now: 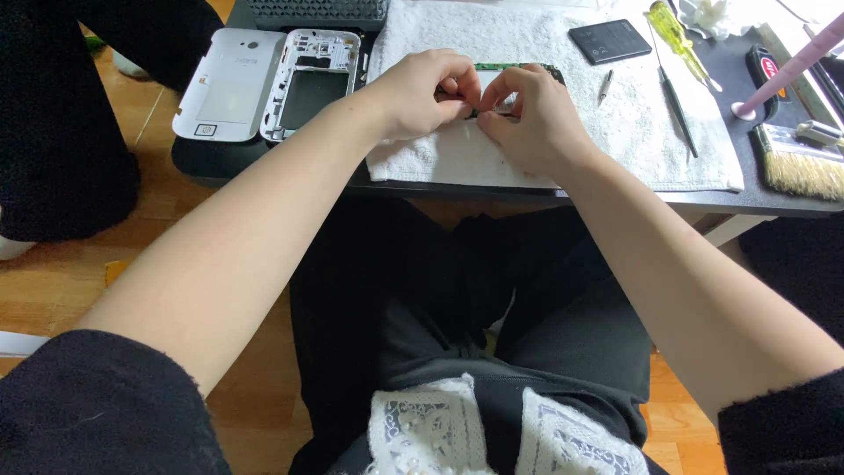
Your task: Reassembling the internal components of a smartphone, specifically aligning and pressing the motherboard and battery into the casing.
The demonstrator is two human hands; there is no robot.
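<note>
Your left hand and right hand meeting over the white terry towel on the dark worktop, fingers pinching what looks like a green circuit board, white plastic phone back cover left of the towel.

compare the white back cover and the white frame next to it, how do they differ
The back cover is a solid closed shell with a smooth pale surface; the frame is open, with a big dark rectangular cutout in the middle. The back cover lies further left, at the table's edge; the frame lies nearer the towel and the left hand. The back cover looks plain, while the frame shows small holes and ridges. Both are white, phone-shaped, and lie flat side by side, untouched by either hand.
</note>
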